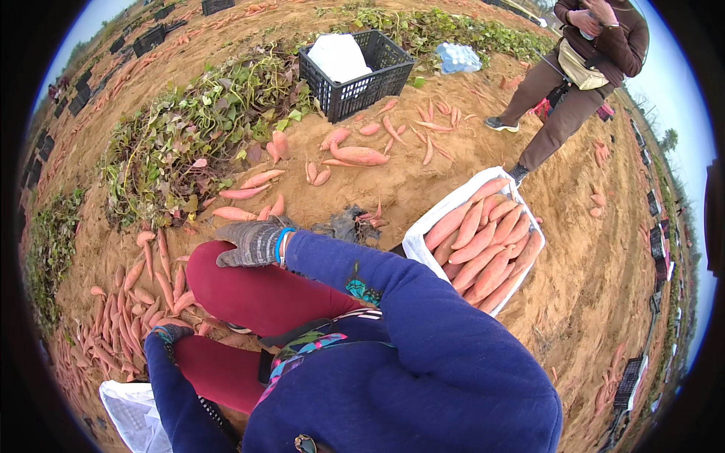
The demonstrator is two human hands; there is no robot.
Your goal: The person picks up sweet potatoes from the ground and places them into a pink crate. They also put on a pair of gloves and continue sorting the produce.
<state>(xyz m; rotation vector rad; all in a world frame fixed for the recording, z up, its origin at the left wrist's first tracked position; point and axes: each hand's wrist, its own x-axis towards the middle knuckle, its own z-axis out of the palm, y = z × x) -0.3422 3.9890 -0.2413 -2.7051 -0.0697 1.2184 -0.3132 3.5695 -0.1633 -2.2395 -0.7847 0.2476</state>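
My right hand point(249, 243), in a grey knitted glove, rests on my right knee with thumb and fingers apart and nothing in it. My left hand point(174, 333), also gloved, is beside my left knee; its fingers are mostly hidden, and whether it holds anything cannot be told. Beyond it lies a large pile of sweet potatoes point(122, 325) on the soil. A crate with a white liner point(417, 249), filled with sweet potatoes point(478, 246), stands by my right arm. Another white-lined crate point(133, 390) is near my left forearm, its inside partly hidden.
Loose sweet potatoes point(359, 156) lie before a black plastic crate point(362, 93) holding white material. Cut vines point(181, 136) are heaped nearby. A person point(578, 79) stands beyond the filled crate, near a pack of bottles point(457, 58). More crates and rows of sweet potatoes extend across the field.
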